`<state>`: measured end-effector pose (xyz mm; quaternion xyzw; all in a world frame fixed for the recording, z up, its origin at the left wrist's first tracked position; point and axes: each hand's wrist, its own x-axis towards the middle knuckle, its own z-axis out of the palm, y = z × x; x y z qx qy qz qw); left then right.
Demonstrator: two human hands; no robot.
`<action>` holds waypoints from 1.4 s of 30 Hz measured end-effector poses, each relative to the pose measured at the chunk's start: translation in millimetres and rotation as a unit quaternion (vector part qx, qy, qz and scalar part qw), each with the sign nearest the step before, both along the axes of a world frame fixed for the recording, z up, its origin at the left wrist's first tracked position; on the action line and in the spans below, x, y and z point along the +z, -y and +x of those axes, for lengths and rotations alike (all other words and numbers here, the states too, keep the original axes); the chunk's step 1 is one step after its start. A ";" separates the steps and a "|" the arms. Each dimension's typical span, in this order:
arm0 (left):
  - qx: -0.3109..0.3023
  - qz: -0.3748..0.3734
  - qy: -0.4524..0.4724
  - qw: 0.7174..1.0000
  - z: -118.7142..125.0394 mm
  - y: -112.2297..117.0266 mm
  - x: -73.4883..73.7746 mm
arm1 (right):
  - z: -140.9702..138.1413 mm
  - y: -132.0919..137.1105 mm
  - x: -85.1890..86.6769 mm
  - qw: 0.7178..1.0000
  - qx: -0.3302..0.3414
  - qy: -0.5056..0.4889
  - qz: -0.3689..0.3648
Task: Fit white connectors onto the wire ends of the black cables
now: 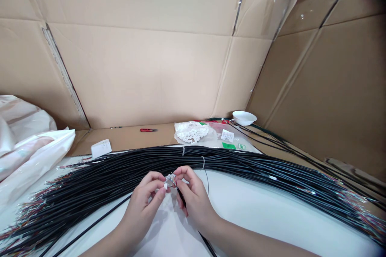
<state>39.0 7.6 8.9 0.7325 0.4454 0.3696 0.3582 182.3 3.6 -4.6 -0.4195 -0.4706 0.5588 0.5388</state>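
Low in the middle of the head view, my left hand (144, 197) pinches a small white connector (165, 186) between thumb and fingers. Facing it, my right hand (194, 192) is closed around the end of a black cable (181, 196), where thin coloured wires (172, 178) fan out between my fingertips. At least one wire runs toward the connector; whether it is seated there is too small to tell. The cable passes under my right hand and comes out below the wrist. Just beyond both hands lies a long bundle of black cables (157, 160), tied with thin bands.
Behind the bundle are a plastic bag of white connectors (192, 132), a small red-handled tool (148, 130) and a white bowl (244, 118). A white label (101, 148) lies to their left. White plastic sheeting (36, 144) is at far left. Cardboard walls (144, 72) enclose the back and right.
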 end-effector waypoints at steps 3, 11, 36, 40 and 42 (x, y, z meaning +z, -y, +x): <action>0.006 -0.013 0.001 1.000 -0.4 -1.0 -1.3 | 0.2 0.5 0.6 1.000 0.002 0.015 0.005; 0.014 -0.028 0.039 0.999 -1.1 -3.2 -1.3 | 0.9 1.9 4.0 0.999 0.006 0.031 0.011; 0.023 -0.099 0.107 0.989 -1.8 -9.3 -7.0 | 1.4 6.8 4.7 0.989 0.017 0.140 0.048; 0.018 -0.107 0.126 0.986 -3.1 -9.8 -9.3 | 1.5 6.7 4.3 0.986 0.016 0.156 0.052; 0.013 -0.111 0.136 0.984 -3.8 -9.8 -10.7 | 1.5 6.9 4.5 0.986 0.012 0.157 0.050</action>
